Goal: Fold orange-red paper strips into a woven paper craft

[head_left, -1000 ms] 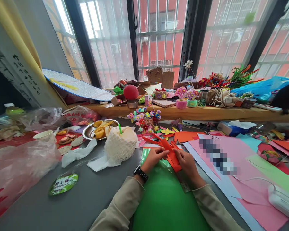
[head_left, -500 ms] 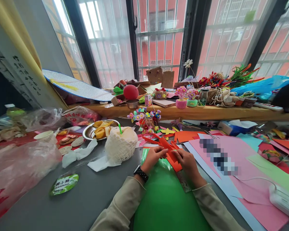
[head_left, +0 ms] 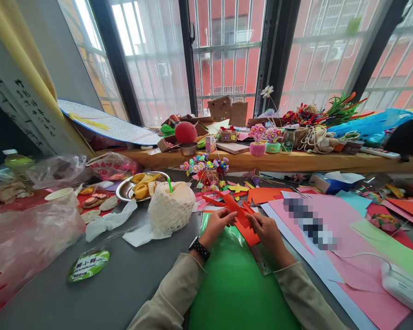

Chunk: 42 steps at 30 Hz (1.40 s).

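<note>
Between my two hands are strips of orange-red paper (head_left: 243, 219), held above the green folder (head_left: 239, 284) on the grey table. My left hand (head_left: 219, 224), with a dark watch on its wrist, pinches the paper from the left, thumb and fingers together. From the right, my right hand (head_left: 266, 230) grips the paper's other side with curled fingers. Under the right hand and wrist lies a narrow, clear patterned strip (head_left: 262, 260). More orange paper (head_left: 268, 195) is spread just beyond the hands, beside small yellow scraps (head_left: 237, 188).
Left of my hands stands a coconut in white netting (head_left: 172, 208) with a green straw, by a metal plate (head_left: 124, 190) of banana peels. Pink paper sheets (head_left: 365, 275) and a white device (head_left: 404, 284) lie at the right. Pipe-cleaner flowers (head_left: 206, 169) stand behind.
Both hands keep hold of the orange paper; the paper between them has tilted slightly and lies flatter across the fingers. The whole view has shifted a little.
</note>
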Tool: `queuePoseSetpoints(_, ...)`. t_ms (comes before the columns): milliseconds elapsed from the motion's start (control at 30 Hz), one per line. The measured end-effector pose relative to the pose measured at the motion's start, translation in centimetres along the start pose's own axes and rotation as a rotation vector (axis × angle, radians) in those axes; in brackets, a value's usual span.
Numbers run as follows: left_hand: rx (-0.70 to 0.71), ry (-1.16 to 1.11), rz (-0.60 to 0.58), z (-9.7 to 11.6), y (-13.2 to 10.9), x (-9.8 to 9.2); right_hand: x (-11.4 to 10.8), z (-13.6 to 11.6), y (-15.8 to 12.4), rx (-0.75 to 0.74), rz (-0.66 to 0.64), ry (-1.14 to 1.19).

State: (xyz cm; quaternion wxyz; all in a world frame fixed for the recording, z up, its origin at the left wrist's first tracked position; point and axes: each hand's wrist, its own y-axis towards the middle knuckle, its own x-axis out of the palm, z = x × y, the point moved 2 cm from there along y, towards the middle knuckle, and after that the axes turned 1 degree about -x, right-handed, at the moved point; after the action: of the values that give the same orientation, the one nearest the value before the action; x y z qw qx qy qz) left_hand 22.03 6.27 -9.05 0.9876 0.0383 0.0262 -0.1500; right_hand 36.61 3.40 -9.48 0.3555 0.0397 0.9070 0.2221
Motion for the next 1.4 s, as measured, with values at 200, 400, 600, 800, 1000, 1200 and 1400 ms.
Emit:
queuePoseSetpoints(200, 0.008, -0.001, 0.016, 0.0, 0.0, 0.0, 0.4, 0.1, 0.0, -0.036, -0.011, -0.039)
queuePoseSetpoints(400, 0.021, -0.036, -0.008, 0.1, 0.0, 0.1, 0.3, -0.6, -0.2, -0.032, -0.071, 0.06)
queuePoseSetpoints(600, -0.037, -0.013, -0.225, 0.4, -0.4, 0.8, -0.3, -0.8, -0.1, 0.014, 0.033, 0.143)
queuePoseSetpoints(800, -0.041, -0.046, -0.285, 0.7, -0.6, 1.1, -0.1, -0.6, -0.2, 0.036, 0.021, 0.254)
queuePoseSetpoints(1000, -0.01, -0.066, -0.159, 0.5, -0.3, 0.6, 0.2, -0.7, -0.2, 0.03, -0.034, 0.303)
queuePoseSetpoints(1200, -0.011, -0.055, -0.234, 0.8, -0.6, 0.8, 0.2, -0.4, -0.2, 0.055, -0.017, 0.362)
queuePoseSetpoints(1400, -0.05, -0.042, -0.333, 0.7, -0.8, 1.2, -0.5, -0.9, -0.3, 0.057, 0.013, 0.297)
